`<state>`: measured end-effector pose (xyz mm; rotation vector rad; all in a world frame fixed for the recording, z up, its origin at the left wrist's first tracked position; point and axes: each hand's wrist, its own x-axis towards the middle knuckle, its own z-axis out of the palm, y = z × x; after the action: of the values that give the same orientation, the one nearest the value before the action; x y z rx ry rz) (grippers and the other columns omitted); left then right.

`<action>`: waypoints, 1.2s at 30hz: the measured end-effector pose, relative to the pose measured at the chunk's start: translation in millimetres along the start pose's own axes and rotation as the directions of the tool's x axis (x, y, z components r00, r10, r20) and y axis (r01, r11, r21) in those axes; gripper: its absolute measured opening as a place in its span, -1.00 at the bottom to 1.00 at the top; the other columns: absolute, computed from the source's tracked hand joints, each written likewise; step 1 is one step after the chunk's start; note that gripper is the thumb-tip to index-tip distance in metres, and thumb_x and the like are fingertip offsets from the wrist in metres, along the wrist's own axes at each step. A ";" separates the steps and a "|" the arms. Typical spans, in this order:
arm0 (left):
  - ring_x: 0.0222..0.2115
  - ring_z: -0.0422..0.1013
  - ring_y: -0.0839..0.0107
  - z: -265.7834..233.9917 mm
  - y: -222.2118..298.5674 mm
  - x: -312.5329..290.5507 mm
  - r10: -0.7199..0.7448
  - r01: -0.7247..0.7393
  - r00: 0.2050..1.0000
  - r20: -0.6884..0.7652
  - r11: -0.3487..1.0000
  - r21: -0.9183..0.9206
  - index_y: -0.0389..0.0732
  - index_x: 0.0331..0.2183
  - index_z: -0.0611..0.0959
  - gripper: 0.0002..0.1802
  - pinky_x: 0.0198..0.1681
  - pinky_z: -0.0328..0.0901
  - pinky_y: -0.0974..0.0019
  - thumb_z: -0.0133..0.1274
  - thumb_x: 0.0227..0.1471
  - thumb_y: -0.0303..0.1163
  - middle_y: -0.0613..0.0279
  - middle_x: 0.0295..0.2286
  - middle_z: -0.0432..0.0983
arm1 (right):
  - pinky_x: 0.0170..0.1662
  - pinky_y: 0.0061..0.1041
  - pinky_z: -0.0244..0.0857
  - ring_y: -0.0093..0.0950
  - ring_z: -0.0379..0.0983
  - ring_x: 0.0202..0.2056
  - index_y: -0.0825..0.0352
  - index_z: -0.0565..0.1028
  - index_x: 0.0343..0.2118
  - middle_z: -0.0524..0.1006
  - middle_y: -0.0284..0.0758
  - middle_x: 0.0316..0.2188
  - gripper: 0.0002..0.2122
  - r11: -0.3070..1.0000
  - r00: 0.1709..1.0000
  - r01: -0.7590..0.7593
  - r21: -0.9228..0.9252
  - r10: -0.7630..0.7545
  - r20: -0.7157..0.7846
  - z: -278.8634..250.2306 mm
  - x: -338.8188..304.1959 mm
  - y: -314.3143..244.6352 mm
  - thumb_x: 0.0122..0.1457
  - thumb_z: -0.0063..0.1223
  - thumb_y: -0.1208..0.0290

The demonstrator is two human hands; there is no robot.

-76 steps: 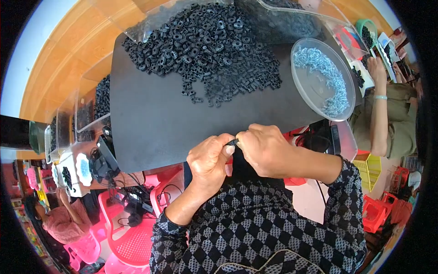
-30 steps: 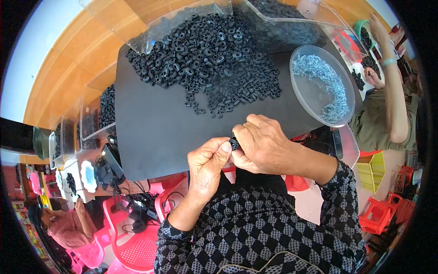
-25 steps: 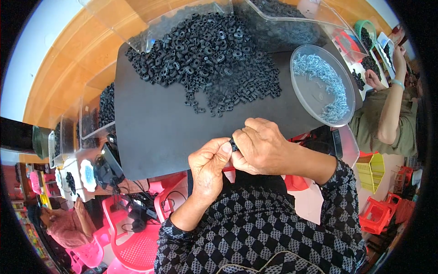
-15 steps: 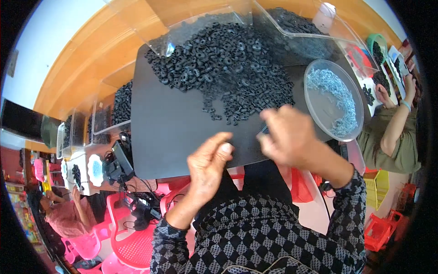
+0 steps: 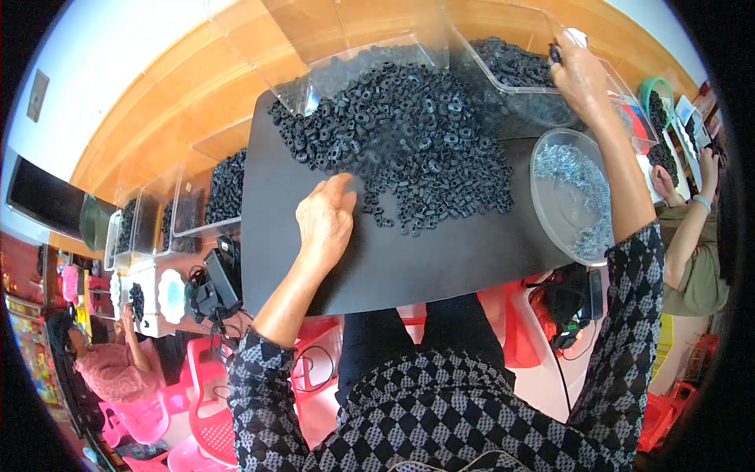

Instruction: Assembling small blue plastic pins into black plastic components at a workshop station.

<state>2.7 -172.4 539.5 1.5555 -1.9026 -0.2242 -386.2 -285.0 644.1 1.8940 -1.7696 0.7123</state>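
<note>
A big heap of small black plastic parts (image 5: pixel 377 118) covers the far half of a dark tabletop (image 5: pixel 299 275). At the near left edge of this heap is my left hand (image 5: pixel 324 220), palm down with bent fingers. Its fingertips are blurred, so I cannot see whether they hold anything. My right hand (image 5: pixel 583 82) is raised at the far right, above the rim of a clear plastic bin (image 5: pixel 519 89) with more black parts in it. A small black plastic part (image 5: pixel 555 53) is pinched between its fingers.
A round clear tray (image 5: pixel 543 212) of small light-blue or silvery pieces sits at the table's right edge. More clear bins of black parts (image 5: pixel 226 189) stand at the left. Two other people work nearby, one in pink (image 5: pixel 118 370), one in green (image 5: pixel 696 259). Cables and pink chairs lie below.
My hands were close together over the table's near part. The right has swung far right and up to the bin with the black part; the left has moved forward to the heap's edge.
</note>
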 end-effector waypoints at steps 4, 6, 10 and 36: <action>-0.46 0.42 0.07 8.8 12.8 23.6 0.031 -0.030 0.999 -0.027 0.999 0.036 -0.18 -0.29 0.56 -0.74 -0.39 0.28 0.11 0.10 -0.12 -0.38 0.07 -0.53 0.45 | -0.24 -0.12 0.27 -0.03 0.40 -0.30 0.39 0.41 -0.23 0.48 -0.02 -0.43 -0.73 0.995 0.979 0.095 0.010 -0.092 -0.184 3.6 -10.2 -7.4 -0.05 -0.05 0.49; -0.46 0.42 0.10 19.5 17.6 33.3 0.102 -0.098 0.994 -0.035 0.991 0.088 -0.17 -0.27 0.56 -0.69 -0.42 0.28 0.11 0.14 -0.15 -0.34 0.08 -0.53 0.44 | -0.24 -0.15 0.28 -0.07 0.42 -0.31 0.39 0.42 -0.24 0.48 -0.05 -0.44 -0.74 0.988 0.945 0.155 0.018 -0.143 -0.294 -4.4 -20.6 -15.1 -0.04 -0.03 0.49; -0.51 0.41 0.19 35.6 10.4 44.7 0.158 -0.138 0.986 -0.051 0.951 0.275 -0.12 -0.32 0.57 -0.68 -0.45 0.27 0.19 0.22 -0.23 -0.32 0.18 -0.57 0.42 | -0.32 -0.31 0.29 -0.23 0.42 -0.39 0.38 0.48 -0.36 0.48 -0.19 -0.48 -0.86 0.955 0.914 0.242 0.172 -0.164 -0.370 -29.8 -48.1 -51.4 -0.04 0.04 0.56; -0.57 0.45 0.36 0.8 69.5 -54.3 -0.017 0.606 0.791 0.611 -0.112 -0.787 -0.39 -0.25 0.56 -0.70 -0.48 0.36 0.41 0.15 -0.07 -0.45 -0.03 -0.45 0.54 | -0.46 -0.44 0.24 -0.40 0.32 -0.51 0.29 0.53 -0.28 0.37 -0.36 -0.59 -0.75 0.471 0.959 0.163 0.867 -0.282 -0.027 -50.2 -174.9 -161.7 -0.11 0.17 0.47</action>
<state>-49.9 -103.2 554.3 0.7521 -0.7963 -1.9058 -236.0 -106.8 573.8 2.7878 -1.2023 1.6408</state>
